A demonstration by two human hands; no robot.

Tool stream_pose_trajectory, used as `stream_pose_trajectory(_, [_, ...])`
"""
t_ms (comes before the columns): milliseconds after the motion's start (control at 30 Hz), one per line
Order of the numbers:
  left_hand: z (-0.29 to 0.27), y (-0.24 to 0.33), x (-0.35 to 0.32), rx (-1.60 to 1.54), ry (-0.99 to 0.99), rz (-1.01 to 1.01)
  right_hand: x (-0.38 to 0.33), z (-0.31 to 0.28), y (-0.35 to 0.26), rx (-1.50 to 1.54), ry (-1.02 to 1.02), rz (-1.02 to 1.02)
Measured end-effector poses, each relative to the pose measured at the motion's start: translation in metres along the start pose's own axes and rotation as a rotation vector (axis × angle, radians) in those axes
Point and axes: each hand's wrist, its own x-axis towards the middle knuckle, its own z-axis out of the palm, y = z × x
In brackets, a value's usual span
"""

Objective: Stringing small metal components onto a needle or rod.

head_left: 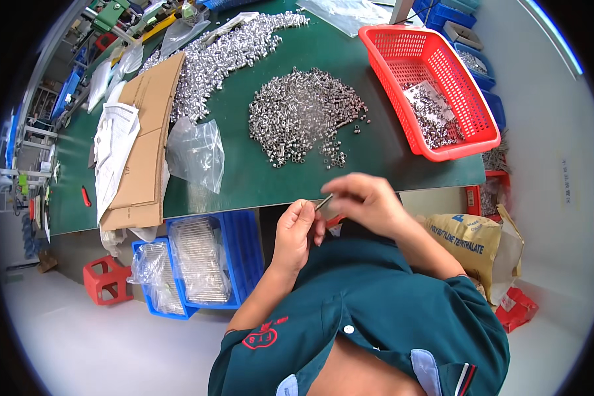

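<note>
My left hand [296, 232] is closed just off the near table edge, thumb and fingers pinching a thin metal rod [324, 202] that tilts up to the right. Close to the rod's upper end is my right hand [369, 203], its fingers curled and smeared by motion, so whether they grip anything does not show. Beyond the hands, a heap of small silvery metal sleeves [303, 112] is spread on the green table [237, 173], with several strays at its near edge.
A red perforated basket [402, 122] holding small metal parts stands at the right. A larger bright heap of metal parts [224, 59], a clear plastic bag [197, 153] and flattened cardboard [142, 138] lie leftward. Below are blue bins [243, 254] with bagged rods, a red stool [105, 280] and a yellow sack [465, 241].
</note>
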Motion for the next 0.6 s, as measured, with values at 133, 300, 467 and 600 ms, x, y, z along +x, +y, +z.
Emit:
stream_pose_trajectory(133, [-0.005, -0.001, 0.002, -0.031, 0.026, -0.006, 0.031, -0.036, 0.017, -0.466, 0.483, -0.209])
stream_pose_trajectory(300, [-0.005, -0.003, 0.002, 0.02, 0.043, -0.004, 0.053, -0.054, 0.051, -0.683, 0.446, -0.242])
stream_pose_trajectory(467, [-0.01, -0.003, 0.001, 0.047, 0.058, 0.002, 0.059, -0.051, 0.051, -0.771, 0.401, -0.243])
stream_pose_trajectory(600, [-0.01, -0.003, 0.001, 0.044, 0.057, 0.002, 0.056, -0.045, 0.051, -0.816, 0.365, -0.287])
